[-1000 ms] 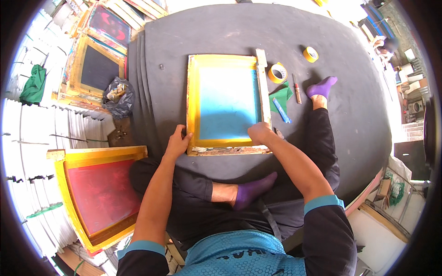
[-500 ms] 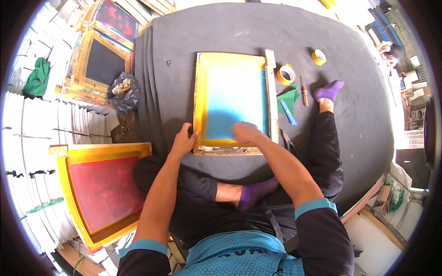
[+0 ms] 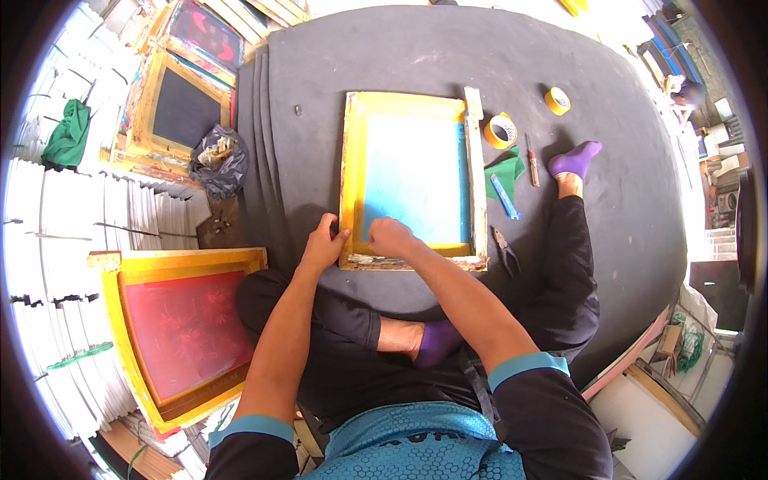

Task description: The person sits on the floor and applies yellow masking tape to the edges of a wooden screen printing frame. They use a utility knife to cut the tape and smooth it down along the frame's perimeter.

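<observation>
A screen printing frame (image 3: 416,262) with yellow-taped borders and a blue mesh (image 3: 424,188) lies flat before me on a dark mat. At its lower left corner, my left hand (image 3: 322,242) grips the outer edge, with the thumb against the side. My right hand (image 3: 390,238) is closed like a fist over the lower left of the mesh, by the yellow tape border. Whatever its fingers may hold is hidden beneath them. Right of the frame lie a green cloth (image 3: 506,170), a blue cutter knife (image 3: 505,198), a screwdriver (image 3: 533,166) and pliers (image 3: 506,252).
Two yellow tape rolls, one nearer (image 3: 501,130) and one farther (image 3: 558,101), rest on the dark mat (image 3: 632,240). A red-meshed frame (image 3: 188,336) leans at my left. Behind it are stacked white sheets (image 3: 56,216), a black plastic bag (image 3: 218,164) and more frames (image 3: 186,108).
My right hand has moved left along the lower part of the mesh, toward the lower left corner. The left hand keeps its place on the frame. The pliers show more fully now.
</observation>
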A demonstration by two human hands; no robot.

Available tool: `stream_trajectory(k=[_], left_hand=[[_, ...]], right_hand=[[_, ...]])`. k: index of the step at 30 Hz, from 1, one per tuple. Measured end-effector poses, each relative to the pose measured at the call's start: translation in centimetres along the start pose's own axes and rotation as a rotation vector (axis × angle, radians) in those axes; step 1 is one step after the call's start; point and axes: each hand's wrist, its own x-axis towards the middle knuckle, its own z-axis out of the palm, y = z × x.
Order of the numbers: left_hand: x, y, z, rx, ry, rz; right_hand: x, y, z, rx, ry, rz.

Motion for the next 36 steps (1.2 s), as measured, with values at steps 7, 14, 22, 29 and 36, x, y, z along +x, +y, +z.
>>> stream_trajectory(k=[7,14,22,29,36], left_hand=[[-0.9,-0.6,-0.8,0.005,0.028,0.026],[-2.0,-0.2,-0.3,0.259,0.055,0.017],[-1.8,2.0,-0.9,0.497,0.024,-0.066],[2.2,-0.1,-5.3,0.246,0.392,-0.208],[0.5,-3.3,-0.3,-0.413,0.79,-0.407]], right_hand=[[-5.3,4.1,-4.2,-0.044,-0.247,0.197],[-14.7,9.7,-7.8,-0.25,0.518,0.354],[-15.2,10.5,-4.8,0.126,0.573,0.543],[-12.7,3.3,-3.6,0.2,0.558,0.479],[-11.9,7.8,-4.7,-0.125,0.592,0.171]])
